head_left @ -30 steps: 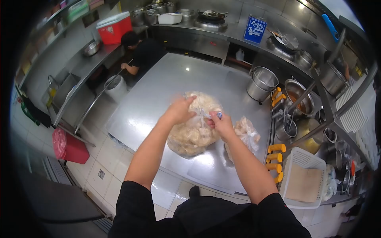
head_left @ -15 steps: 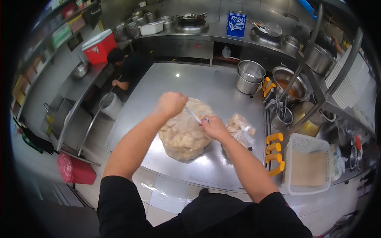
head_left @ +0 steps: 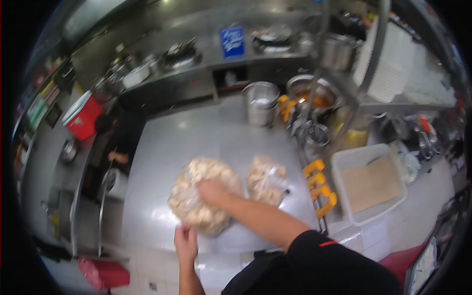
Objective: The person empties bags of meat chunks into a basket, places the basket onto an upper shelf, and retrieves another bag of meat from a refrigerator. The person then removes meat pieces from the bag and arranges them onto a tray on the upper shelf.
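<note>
A large clear plastic bag of pale, chunky pieces [head_left: 216, 171] rests on the steel table [head_left: 172, 132]. My right hand [head_left: 211, 191] is closed on the bag near its middle, with the fingertips partly hidden. Near the bag's lower left edge, my left hand [head_left: 186, 241] is raised with its fingers drawn together; blur hides whether anything is between them. To the right of the large bag lies a smaller knotted bag [head_left: 258, 182] with similar pieces, beside my right forearm.
Stacked steel pots [head_left: 260, 105] stand at the table's back right. Orange handles [head_left: 314, 169] line the right edge, beside a white basket [head_left: 344, 179]. A co-worker [head_left: 130, 130] crouches at the left near a white bucket [head_left: 117, 184]. A red bin [head_left: 114, 274] stands lower left.
The view has swung to the right. My left hand has come off the bag's neck and dropped toward me, and my right hand has moved onto the bag's middle.
</note>
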### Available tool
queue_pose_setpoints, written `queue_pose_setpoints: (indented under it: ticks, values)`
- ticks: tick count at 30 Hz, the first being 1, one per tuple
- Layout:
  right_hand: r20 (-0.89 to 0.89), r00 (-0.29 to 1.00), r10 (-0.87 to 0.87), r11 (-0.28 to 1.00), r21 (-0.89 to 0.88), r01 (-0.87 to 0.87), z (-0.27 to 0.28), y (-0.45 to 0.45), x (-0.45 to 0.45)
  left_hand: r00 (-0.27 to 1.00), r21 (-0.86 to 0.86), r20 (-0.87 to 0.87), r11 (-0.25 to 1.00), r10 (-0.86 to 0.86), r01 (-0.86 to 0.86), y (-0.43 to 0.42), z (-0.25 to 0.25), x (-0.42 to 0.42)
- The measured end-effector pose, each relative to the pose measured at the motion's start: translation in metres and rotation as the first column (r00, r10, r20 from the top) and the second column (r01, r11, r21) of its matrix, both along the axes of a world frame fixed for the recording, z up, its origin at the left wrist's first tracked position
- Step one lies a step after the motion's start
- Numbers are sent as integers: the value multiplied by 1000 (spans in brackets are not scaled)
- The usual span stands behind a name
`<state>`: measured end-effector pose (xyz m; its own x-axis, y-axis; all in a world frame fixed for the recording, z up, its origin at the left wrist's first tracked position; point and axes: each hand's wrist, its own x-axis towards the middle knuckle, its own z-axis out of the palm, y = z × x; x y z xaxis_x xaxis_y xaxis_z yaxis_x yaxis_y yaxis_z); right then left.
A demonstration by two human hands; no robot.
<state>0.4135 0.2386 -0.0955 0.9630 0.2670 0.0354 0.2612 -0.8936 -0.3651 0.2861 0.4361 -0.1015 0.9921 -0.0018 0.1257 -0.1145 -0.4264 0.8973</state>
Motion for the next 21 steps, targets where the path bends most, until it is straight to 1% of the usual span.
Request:
queue_pose_setpoints:
  ticks: [1, 2, 3, 4, 5, 6, 8, 10, 11, 12, 14, 15, 18, 19, 21]
  values:
    - [77, 997, 3, 999, -32, -1, -1, 1, 5, 986, -136, -162, 991, -24, 2, 10, -15, -23]
    - [54, 998, -15, 1000, -11, 15, -3, 3, 8, 931, -342, -359, 937, -69, -63, 8, -21, -48]
    - [57, 998, 26, 1000, 13, -26, 2, -2, 2, 804, -439, -571, 889, -166, -128, 16, -39, -68]
    - [62, 995, 79, 996, 46, -82, 13, -2, -5, 715, -530, -612, 846, -338, -54, 32, -71, -86]
    - [-28, 999, 44, 993, 109, -41, 24, -1, -12, 607, -616, -624, 788, -491, 5, 38, -93, -94]
    - [-115, 993, 21, 985, 172, -1, 34, 2, -14, 633, -715, -588, 690, -504, -115, 28, -89, -93]
    - [-247, 957, 153, 959, 270, -84, 48, 2, -17, 689, -843, -523, 424, -502, -332, 8, -70, -99]
    - [-179, 953, 244, 891, 430, -147, 32, 10, -29, 723, -836, -547, 301, -422, -458, -2, -66, -94]
    - [-224, 945, 240, 866, 488, -105, 24, 16, -40, 728, -824, -567, 238, -385, -515, -7, -62, -95]
    - [-264, 936, 233, 836, 547, -54, 25, 21, -49, 770, -825, -565, 207, -297, -525, -10, -37, -98]
    - [-370, 901, 228, 783, 620, 56, 53, 27, -73, 833, -859, -509, 187, -217, -476, -1, 2, -100]
    - [-421, 879, 224, 751, 650, 120, 66, 28, -85, 858, -874, -480, 183, -182, -451, 0, 10, -100]
    - [-429, 874, 228, 651, 735, 191, 88, 27, -105, 889, -921, -384, 39, -249, -387, 10, -16, -108]
    - [-383, 893, 235, 592, 785, 181, 96, 27, -109, 892, -930, -364, 52, -269, -364, 9, -16, -107]
    - [-298, 927, 227, 445, 879, 173, 112, 24, -123, 890, -936, -351, 144, -292, -321, -7, -13, -99]
